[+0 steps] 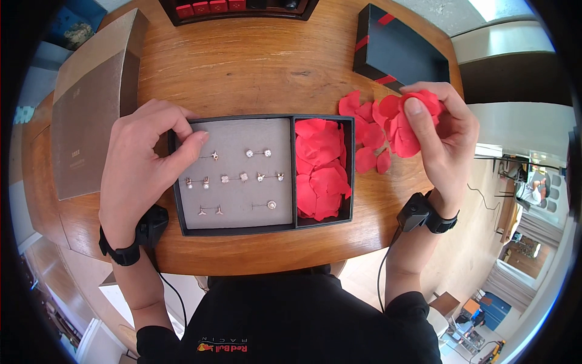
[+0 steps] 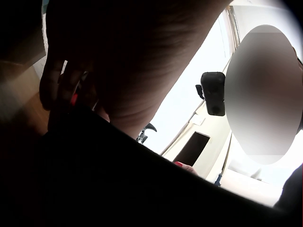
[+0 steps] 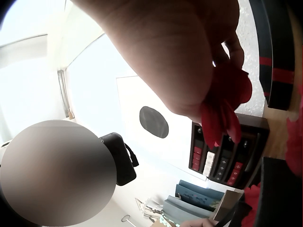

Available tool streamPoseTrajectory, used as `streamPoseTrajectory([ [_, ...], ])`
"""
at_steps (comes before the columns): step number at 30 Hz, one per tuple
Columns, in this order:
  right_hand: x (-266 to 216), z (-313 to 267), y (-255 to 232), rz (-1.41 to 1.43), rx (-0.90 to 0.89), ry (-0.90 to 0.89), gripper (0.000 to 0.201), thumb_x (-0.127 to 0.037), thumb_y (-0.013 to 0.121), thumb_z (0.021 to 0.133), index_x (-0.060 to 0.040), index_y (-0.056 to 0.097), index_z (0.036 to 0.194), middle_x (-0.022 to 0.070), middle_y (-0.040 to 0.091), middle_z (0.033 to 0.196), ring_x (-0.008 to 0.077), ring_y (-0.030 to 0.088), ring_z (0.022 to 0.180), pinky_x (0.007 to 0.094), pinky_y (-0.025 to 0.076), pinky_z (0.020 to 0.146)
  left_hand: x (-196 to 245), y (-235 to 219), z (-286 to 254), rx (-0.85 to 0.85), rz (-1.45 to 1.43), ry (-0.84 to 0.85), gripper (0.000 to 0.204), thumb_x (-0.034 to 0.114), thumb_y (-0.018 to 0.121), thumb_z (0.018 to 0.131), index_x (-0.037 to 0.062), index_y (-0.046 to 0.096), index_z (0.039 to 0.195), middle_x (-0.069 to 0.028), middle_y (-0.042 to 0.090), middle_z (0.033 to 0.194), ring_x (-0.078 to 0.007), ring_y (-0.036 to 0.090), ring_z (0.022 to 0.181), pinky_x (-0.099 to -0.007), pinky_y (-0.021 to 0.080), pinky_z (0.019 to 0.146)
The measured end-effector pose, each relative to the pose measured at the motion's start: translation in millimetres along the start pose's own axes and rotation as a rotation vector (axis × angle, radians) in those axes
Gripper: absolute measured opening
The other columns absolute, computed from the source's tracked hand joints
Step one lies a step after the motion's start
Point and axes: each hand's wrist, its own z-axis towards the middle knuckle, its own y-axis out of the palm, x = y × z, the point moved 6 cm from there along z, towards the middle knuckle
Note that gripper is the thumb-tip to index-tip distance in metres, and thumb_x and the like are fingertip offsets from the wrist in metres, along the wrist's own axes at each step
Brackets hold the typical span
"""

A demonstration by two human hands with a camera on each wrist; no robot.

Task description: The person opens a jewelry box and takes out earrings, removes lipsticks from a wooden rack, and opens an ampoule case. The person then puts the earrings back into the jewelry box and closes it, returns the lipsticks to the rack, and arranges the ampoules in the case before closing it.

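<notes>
Head view: the left hand [image 1: 138,151] grips the earring box [image 1: 242,230] at its corner, thumb over the rim, apparently steadying it on the bench [image 1: 242,67]; the right hand [image 1: 450,130] pinches red petals [image 1: 397,130], thumb in front, near loose petals [image 1: 365,159] beside the box.

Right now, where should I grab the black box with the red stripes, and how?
Come from the left and pinch the left wall of the black box, thumb inside, fingers outside. It looks hollow and open on top, so its thin wall should fit. The right hand with petals crowds its near side.
</notes>
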Motion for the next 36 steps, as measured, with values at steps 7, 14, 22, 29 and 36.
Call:
streamPoseTrajectory([
  [7,14,5,12,-0.051,-0.040,0.015,0.026,-0.003,0.073,0.099,-0.0026,0.071,0.124,0.0079,0.078,0.102,0.0116,0.069,0.088,0.0271,0.054,0.081,1,0,-1,-0.016,-0.001,-0.019,0.023,0.011,0.083,0.083,-0.0010,0.064,0.079,-0.0160,0.076,0.093,-0.0307,0.072,0.084,-0.0366,0.055,0.070],
  [14,6,6,21,-0.103,-0.001,0.029,0.023,-0.001,0.077,0.096,-0.0010,0.071,0.117,0.0065,0.078,0.098,0.0096,0.071,0.086,0.0241,0.055,0.076,-1,1,-3,-0.023,-0.006,-0.008,0.022,0.011,0.082,0.085,-0.0002,0.064,0.081,-0.0143,0.071,0.088,-0.0278,0.072,0.092,-0.0351,0.049,0.068],
  [22,5,1,-2,0.061,0.076,0.071,0.018,-0.008,0.083,0.094,-0.0003,0.070,0.105,-0.0004,0.070,0.085,0.0037,0.064,0.077,0.0209,0.050,0.070,0,1,-3,-0.035,-0.016,-0.032,0.022,0.011,0.082,0.085,-0.0001,0.063,0.081,-0.0143,0.071,0.089,-0.0288,0.071,0.092,-0.0355,0.050,0.071],
  [29,13,3,-3,-0.209,-0.057,0.131,0.025,-0.016,0.089,0.088,-0.0038,0.071,0.100,-0.0061,0.051,0.061,0.0027,0.047,0.064,0.0235,0.032,0.058,0,3,-3,-0.049,-0.021,-0.055,0.022,0.011,0.081,0.086,0.0001,0.062,0.082,-0.0144,0.070,0.088,-0.0292,0.072,0.095,-0.0360,0.050,0.073],
  [36,-7,2,13,-0.288,0.046,-0.092,0.024,-0.017,0.092,0.084,-0.0048,0.073,0.091,-0.0007,0.058,0.071,0.0099,0.055,0.068,0.0266,0.043,0.063,0,3,-3,-0.052,-0.015,-0.026,0.022,0.010,0.081,0.086,-0.0002,0.062,0.083,-0.0139,0.069,0.088,-0.0297,0.071,0.095,-0.0362,0.050,0.073],
])
